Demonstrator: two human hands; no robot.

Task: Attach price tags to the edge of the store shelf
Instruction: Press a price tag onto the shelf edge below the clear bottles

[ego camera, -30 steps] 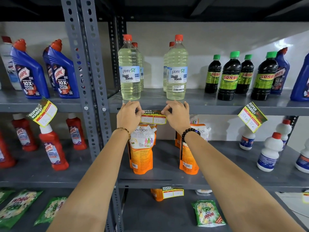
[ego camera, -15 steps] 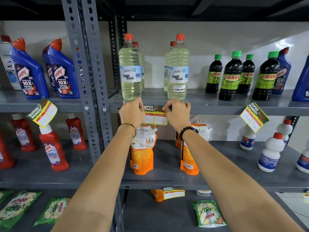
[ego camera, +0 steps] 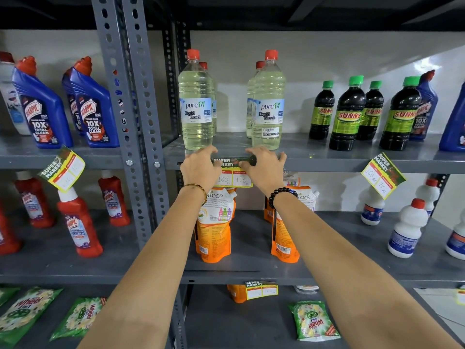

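Observation:
A yellow and green price tag marked 160 and 110 lies flat against the front edge of the grey shelf, below the liquid bleach bottles. My left hand pinches the tag's left side. My right hand holds its right side, and its fingertips press a small black round piece onto the tag's top strip. Both hands' fingers reach over the shelf lip.
More price tags hang tilted on the same shelf level at left and right, and one sits on the lower shelf edge. Orange pouches stand just behind my wrists. A grey perforated upright is to the left.
Both hands have lifted the tag from just under the shelf up onto its front edge. The black round piece now shows at my right fingertips.

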